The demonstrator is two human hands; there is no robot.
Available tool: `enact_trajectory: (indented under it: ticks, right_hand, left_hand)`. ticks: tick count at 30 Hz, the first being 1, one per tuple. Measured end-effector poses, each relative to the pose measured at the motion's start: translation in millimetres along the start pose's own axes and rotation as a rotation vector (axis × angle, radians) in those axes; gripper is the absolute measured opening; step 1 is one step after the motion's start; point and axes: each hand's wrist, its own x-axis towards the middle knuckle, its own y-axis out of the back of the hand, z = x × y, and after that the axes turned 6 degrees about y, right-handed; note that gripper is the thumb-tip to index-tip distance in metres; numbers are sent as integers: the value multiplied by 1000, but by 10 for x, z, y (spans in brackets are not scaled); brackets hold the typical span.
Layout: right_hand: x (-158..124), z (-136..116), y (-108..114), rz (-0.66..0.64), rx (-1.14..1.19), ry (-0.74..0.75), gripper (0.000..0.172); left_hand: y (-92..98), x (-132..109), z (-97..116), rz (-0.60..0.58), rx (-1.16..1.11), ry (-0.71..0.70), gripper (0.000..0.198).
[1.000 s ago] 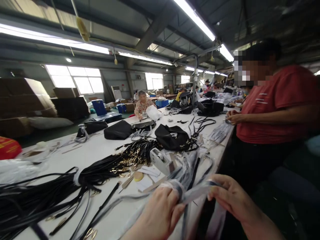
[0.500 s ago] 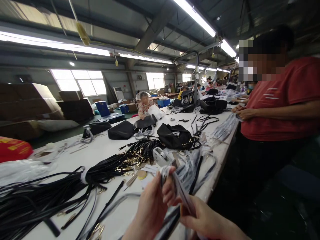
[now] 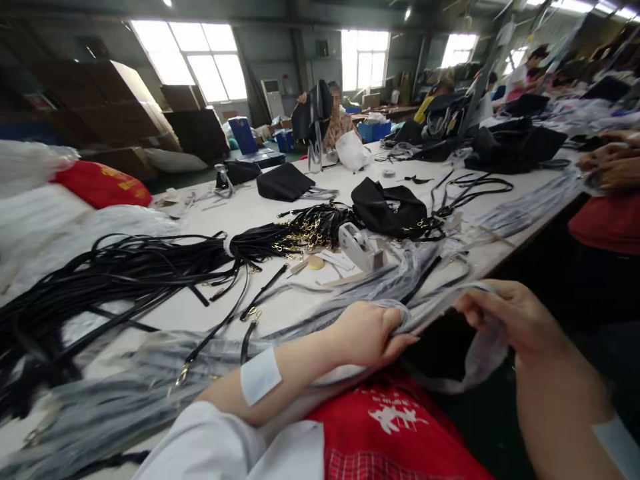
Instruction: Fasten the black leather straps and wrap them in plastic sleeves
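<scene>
A strap in a clear plastic sleeve (image 3: 434, 308) stretches between my two hands over the table's front edge. My left hand (image 3: 367, 331) is closed around one part of it, and a loop shows above the fingers. To the right, my right hand (image 3: 505, 310) pinches the sleeve, whose loose end hangs below. Beyond them lies a bundle of black straps (image 3: 175, 263) with gold clasps (image 3: 310, 233), tied with a white band (image 3: 229, 245). Straps in clear sleeves (image 3: 125, 387) are spread at the near left.
A tape dispenser (image 3: 359, 248) and a yellow tape roll (image 3: 316, 263) stand mid-table. Behind are black bags (image 3: 387, 207). Across the table a person (image 3: 340, 127) holds up a bag; another person's hands (image 3: 615, 160) are at the right edge. A red bag (image 3: 103, 183) lies at left.
My hands have moved apart, the right one going right, and the sleeved strap is now stretched between them. The view has tilted downward. The person across has lifted a black bag.
</scene>
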Motion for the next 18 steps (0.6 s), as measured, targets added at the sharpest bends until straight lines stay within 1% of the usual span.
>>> enact_trajectory:
  ticks: [1,2,4,5,6,7,8,9,10,11,12,13,14,16,17,18]
  right_hand:
    - [59,0,-30,44,-114,68,28]
    - [96,-3,-103,22,-195,135,27]
    - [107,0,-336,-163,-234,228,44]
    - [91,16,-469,-256,-212,242,47]
    - [73,44,-597,-305,-192,239,43]
    - [60,84,-709,-297,-185,226,36]
    - [57,132,-798,-264,-181,207,34]
    - [63,180,-866,-231,-169,174,39]
    - [77,223,-914,-225,-140,127,47]
    - [90,251,-950,-263,-93,69,52]
    - [96,259,-981,-340,-34,1,53]
    - [88,242,-1012,-444,30,-66,51]
    - [62,201,-1045,-560,85,-123,48]
    - [-51,57,-1103,-766,176,-196,40]
    - [-130,-34,-1115,-844,216,-217,37]
    - [-213,-125,-1105,-900,256,-224,35]
  left_hand:
    - [1,-9,80,-71,-133,50,42]
    - [11,-11,146,-130,-307,109,47]
    - [51,-3,231,-230,-708,220,58]
    - [77,2,255,-262,-887,261,62]
    - [104,7,271,-274,-1028,290,64]
    - [132,11,286,-262,-1131,306,64]
    - [159,14,301,-236,-1210,312,64]
    - [186,18,318,-200,-1280,314,63]
    - [214,27,337,-154,-1345,314,62]
    - [241,43,355,-91,-1405,308,60]
    - [266,68,366,-2,-1452,292,58]
    - [289,103,364,123,-1479,264,56]
    - [306,147,344,279,-1478,226,54]
    - [317,249,234,647,-1365,146,50]
    - [309,295,146,812,-1240,121,49]
    - [291,329,43,935,-1071,120,49]
